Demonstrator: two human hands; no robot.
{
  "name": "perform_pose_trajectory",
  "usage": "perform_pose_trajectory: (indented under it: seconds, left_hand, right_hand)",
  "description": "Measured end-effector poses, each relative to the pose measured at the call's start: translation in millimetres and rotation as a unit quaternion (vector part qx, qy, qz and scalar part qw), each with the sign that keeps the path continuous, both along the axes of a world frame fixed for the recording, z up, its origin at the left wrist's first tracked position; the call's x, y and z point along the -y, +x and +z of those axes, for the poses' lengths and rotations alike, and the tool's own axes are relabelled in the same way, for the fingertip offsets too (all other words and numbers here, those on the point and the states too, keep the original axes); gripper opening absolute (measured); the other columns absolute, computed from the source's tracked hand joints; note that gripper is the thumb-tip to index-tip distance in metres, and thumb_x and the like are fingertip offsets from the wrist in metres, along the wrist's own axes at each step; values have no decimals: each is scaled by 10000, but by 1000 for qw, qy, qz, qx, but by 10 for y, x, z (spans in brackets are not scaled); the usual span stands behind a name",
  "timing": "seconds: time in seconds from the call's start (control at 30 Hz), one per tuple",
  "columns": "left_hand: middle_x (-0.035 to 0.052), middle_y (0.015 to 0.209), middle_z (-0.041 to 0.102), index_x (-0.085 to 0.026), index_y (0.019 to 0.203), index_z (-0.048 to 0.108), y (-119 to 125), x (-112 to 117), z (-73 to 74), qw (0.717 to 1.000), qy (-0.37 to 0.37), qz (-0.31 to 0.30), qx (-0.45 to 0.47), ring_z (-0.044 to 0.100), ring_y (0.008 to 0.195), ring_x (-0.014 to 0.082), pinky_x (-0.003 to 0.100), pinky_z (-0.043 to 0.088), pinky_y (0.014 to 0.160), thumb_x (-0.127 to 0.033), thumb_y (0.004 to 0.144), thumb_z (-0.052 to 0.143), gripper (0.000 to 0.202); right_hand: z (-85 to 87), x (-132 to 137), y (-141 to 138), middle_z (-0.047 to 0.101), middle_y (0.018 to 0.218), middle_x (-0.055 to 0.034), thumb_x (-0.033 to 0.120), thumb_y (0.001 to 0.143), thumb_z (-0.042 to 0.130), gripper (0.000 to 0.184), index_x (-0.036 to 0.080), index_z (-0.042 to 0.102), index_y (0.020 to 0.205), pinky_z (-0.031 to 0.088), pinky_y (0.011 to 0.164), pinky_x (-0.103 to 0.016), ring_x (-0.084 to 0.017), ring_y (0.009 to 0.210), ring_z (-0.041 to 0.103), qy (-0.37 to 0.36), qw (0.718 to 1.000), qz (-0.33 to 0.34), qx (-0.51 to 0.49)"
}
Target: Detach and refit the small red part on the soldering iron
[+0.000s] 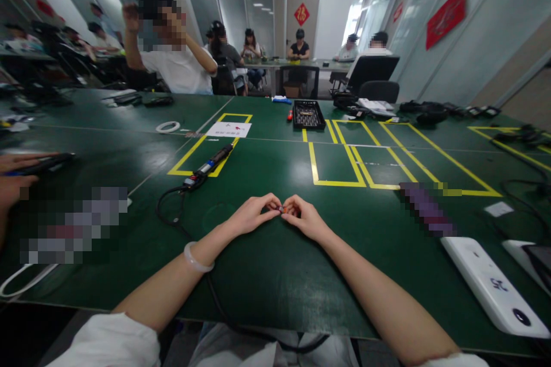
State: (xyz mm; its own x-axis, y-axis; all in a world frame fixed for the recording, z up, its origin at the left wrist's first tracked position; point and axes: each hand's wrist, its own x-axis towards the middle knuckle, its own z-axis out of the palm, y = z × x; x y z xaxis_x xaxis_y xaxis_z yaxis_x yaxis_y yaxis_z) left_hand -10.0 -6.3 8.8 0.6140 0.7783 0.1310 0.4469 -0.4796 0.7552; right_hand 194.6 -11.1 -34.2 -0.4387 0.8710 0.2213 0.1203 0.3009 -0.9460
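Observation:
My left hand [255, 213] and my right hand [306, 218] meet above the green table [267, 275], both with fingers pinched. Between the fingertips is a small red-orange and dark piece [282, 210], too small and too covered to name; both hands grip it. A pale bracelet [198, 258] circles my left wrist. Left of my left hand lies a black and silver pen-shaped electric tool [210, 165] with a black cable [161, 206] that runs under my left arm.
Yellow tape outlines [340, 183] mark the table. Farther back are a black tray of small parts [308, 114], a red-handled item [290, 116] and a paper sheet [229, 129]. A white power bank [491, 284] lies at right. Another person's hand [15, 183] is at left.

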Motion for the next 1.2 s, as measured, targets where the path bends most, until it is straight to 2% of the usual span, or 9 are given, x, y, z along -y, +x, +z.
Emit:
perform_pose_trajectory:
  seconds: [0.13,0.23,0.37,0.43,0.5,0.6,0.7,0.9,1.2]
  left_hand:
    - [28,979,669,-203,1025,590,-87,-72,38,999,29,13,-40,633,925,164,282,481,841,-429,912,496,269]
    - [50,1086,644,-208,1087,583,-334,-228,68,983,115,101,-105,595,1027,200,331,451,914,-468,916,466,333]
    - [127,1302,528,-173,1261,516,-931,-478,37,897,218,305,-233,477,1215,292,430,363,1032,-457,895,481,464]
    - [176,1383,453,-142,1338,461,-1259,-562,2,845,208,399,-290,437,1251,350,476,359,1029,-478,864,514,584]
    - [208,1409,424,-117,1372,432,-1539,-609,-28,813,160,451,-332,436,1245,391,496,394,986,-511,838,532,671]
    - [198,1329,522,-134,1333,502,-1817,-646,-51,812,85,451,-361,514,1166,383,455,455,901,-519,833,524,631]
    - [144,1229,617,-199,1265,584,-1955,-684,-71,826,65,433,-354,577,1093,339,393,478,844,-513,829,518,541]
    - [152,1201,643,-220,1306,558,-2096,-770,-140,827,-4,443,-346,616,1045,339,372,487,777,-639,792,493,666]
    - [140,1257,624,-225,1348,519,-2064,-746,-120,838,19,425,-342,598,1095,344,378,469,845,-618,779,534,692]
  right_hand:
    - [29,4,2,587,783,9,304,834,624,169,179,562,929,398,610,-227,-109,655,509,5,1000,-19,24]
    - [43,9,11,556,743,23,296,830,623,172,174,562,935,391,594,-222,-102,627,486,-4,999,-21,26]
    - [40,12,17,543,731,25,285,834,619,163,170,563,935,393,588,-216,-99,624,482,0,999,-17,42]
    - [37,12,17,554,744,19,283,840,613,158,170,565,939,400,593,-215,-100,635,491,5,999,-15,51]
    - [37,13,16,556,747,18,279,841,613,156,169,567,941,403,596,-214,-101,641,495,8,998,-15,57]
    - [42,15,12,550,736,21,269,837,616,153,165,570,940,401,594,-214,-100,638,498,10,998,-14,59]
    - [45,16,9,539,722,27,265,837,613,150,163,571,939,396,592,-214,-99,631,498,12,998,-11,61]
    - [44,15,17,551,726,25,279,838,613,163,161,573,943,399,605,-222,-103,640,508,13,998,-9,65]
    - [27,11,14,551,721,27,283,839,614,153,170,573,934,399,597,-219,-104,640,510,13,998,-10,67]
